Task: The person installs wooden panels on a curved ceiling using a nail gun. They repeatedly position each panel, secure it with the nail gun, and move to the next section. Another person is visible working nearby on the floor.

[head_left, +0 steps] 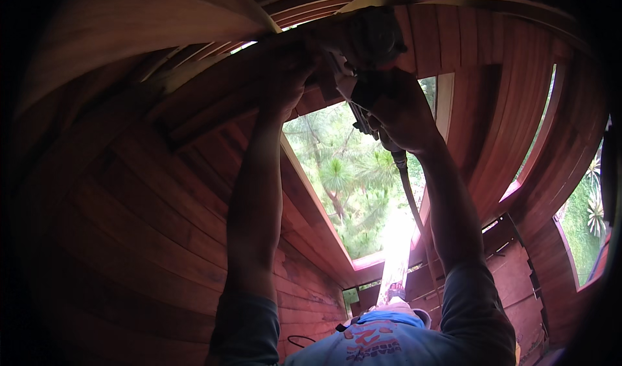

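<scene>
Both arms reach up to the dark wooden boards overhead. My right hand [405, 110] is closed round the handle of a nail gun [376, 37], a bulky tool with a rounded head and a slanted magazine. Its head lies close to the upper boards; shadow hides whether the nose touches them. From the handle's lower end an air hose [411, 194] hangs down past my right forearm. My left hand [288, 84] is raised just left of the tool, against a dark wooden board [249, 68]. Its fingers are lost in shadow, so their grip does not show.
Plank walls [129, 184] curve around on both sides. A window opening [346, 178] shows trees below, and another opening [583, 217] lies at the right. A pale beam [162, 16] crosses the upper left. Bright light falls near my foot [394, 291].
</scene>
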Action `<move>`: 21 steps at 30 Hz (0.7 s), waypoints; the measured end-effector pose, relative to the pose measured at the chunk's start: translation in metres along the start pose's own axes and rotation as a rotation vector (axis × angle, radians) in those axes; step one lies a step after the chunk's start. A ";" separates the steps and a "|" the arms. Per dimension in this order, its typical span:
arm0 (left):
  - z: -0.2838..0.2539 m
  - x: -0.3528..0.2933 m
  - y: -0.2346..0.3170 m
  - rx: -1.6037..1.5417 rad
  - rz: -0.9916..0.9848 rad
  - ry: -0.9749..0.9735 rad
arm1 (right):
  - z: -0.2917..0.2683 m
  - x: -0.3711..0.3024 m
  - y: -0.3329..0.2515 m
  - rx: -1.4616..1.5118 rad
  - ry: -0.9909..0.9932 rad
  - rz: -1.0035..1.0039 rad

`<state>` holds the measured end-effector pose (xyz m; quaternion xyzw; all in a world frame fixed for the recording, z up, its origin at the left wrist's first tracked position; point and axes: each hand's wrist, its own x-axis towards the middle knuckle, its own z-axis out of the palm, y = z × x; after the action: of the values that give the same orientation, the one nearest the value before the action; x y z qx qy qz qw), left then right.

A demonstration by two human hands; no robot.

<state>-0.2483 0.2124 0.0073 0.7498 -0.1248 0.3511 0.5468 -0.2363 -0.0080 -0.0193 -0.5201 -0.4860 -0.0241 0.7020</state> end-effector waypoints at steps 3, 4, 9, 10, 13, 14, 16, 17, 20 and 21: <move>0.009 -0.004 0.007 -0.089 -0.047 0.039 | 0.003 0.001 -0.001 -0.038 0.022 -0.001; 0.010 -0.004 0.007 -0.104 -0.066 0.063 | 0.004 0.001 -0.003 -0.052 0.025 -0.002; 0.002 -0.002 0.008 0.090 -0.058 0.014 | -0.006 0.000 -0.003 -0.011 -0.044 0.065; 0.003 -0.002 0.008 0.103 -0.066 0.025 | -0.006 0.001 -0.003 -0.022 -0.050 0.064; -0.004 0.000 -0.004 -0.005 -0.102 0.011 | 0.001 0.002 0.002 -0.016 -0.004 -0.028; -0.001 -0.001 -0.004 -0.029 -0.109 0.020 | 0.001 0.001 0.004 -0.039 0.018 -0.050; 0.004 -0.007 -0.003 -0.037 -0.095 0.084 | 0.000 -0.001 0.009 -0.119 0.056 -0.073; 0.005 -0.006 -0.001 -0.034 -0.087 0.059 | -0.004 -0.002 0.011 -0.239 0.034 -0.096; 0.002 0.000 0.004 0.001 -0.053 0.009 | -0.017 -0.028 0.014 -0.388 -0.013 0.027; -0.001 0.001 0.002 0.024 -0.041 0.005 | -0.015 -0.043 0.008 -0.236 0.046 0.204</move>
<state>-0.2496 0.2125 0.0094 0.7576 -0.1040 0.3433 0.5453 -0.2449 -0.0359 -0.0548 -0.6448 -0.4084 -0.0215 0.6458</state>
